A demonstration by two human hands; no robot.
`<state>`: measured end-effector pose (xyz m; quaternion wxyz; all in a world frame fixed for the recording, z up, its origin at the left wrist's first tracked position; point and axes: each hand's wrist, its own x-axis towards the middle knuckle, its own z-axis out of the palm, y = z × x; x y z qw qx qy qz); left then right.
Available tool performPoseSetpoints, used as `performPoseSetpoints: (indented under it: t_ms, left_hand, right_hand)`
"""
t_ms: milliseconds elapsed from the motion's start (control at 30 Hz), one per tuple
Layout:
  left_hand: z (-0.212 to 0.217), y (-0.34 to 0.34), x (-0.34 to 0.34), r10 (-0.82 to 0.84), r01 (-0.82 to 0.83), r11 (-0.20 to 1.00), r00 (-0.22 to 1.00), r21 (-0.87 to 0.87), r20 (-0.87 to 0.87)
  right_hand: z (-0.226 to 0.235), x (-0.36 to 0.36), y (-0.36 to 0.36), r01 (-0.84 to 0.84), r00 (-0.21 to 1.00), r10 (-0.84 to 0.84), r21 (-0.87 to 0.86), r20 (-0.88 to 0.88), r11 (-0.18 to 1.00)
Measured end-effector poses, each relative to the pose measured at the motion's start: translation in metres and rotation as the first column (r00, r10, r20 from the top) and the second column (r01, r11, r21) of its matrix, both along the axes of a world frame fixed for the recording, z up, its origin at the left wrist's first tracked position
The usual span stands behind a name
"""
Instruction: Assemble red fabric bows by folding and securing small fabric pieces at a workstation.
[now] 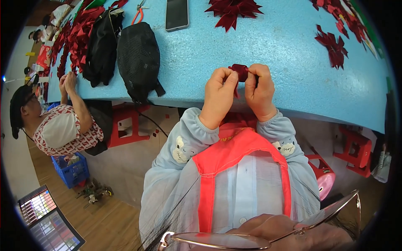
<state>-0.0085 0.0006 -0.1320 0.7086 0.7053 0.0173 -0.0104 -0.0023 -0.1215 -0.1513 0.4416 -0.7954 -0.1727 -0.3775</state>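
Just above the near edge of the blue table, a dark red velvet ribbon [240, 71] is pinched between my two hands. My left hand [218, 92] grips its left side with thumb and index finger, and a short tail hangs down beside the thumb. On the other side, my right hand [260, 87] pinches the ribbon's right end. Some of the ribbon is hidden behind the fingertips. Beyond my hands lies a dark red ribbon bow [233, 10] with pointed tails, and a smaller bow [333, 47] lies to the right.
The blue table [276, 46] also holds a phone [177, 16], orange-handled pliers [137, 16], a black bag [139, 58], black cloth [102, 48] and red ribbon piles [79, 37]. A co-worker [58, 121] sits at left. Red stools [127, 125] and a blue crate [71, 169] stand below.
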Motion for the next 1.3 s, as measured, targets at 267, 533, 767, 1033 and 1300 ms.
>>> performPoseSetpoints:
  t_ms: [267, 533, 767, 1033, 1300]
  left_hand:
    - [0.001, -0.004, 0.002, -0.070, -0.003, 0.876, 0.988, -0.483, -0.134]
    - [-0.002, 0.001, 0.001, -0.008, -0.027, 0.920, 0.996, -0.392, -0.087]
    - [-0.002, 0.005, -0.003, -0.103, 0.079, 0.929, 0.994, -0.360, -0.048]
    - [-0.001, 0.009, 0.001, -0.035, 0.033, 0.999, 0.971, 0.014, 0.238]
    - [-0.011, 0.018, -0.001, -0.088, 0.093, 0.996, 0.975, -0.018, 0.202]
  right_hand:
    - [0.009, -0.004, -0.007, 0.016, 0.924, 0.093, 0.279, -0.370, 0.960]
    - [0.032, -0.007, -0.016, -0.020, 0.945, 0.085, 0.205, -0.316, 0.979]
    - [0.030, -0.007, -0.019, -0.074, 0.869, 0.230, 0.343, -0.439, 0.936]
    - [0.027, -0.010, -0.007, 0.108, 0.959, -0.141, -0.144, -0.247, 0.984]
    - [0.030, -0.005, -0.019, -0.146, 0.671, 0.386, 0.397, -0.634, 0.906]
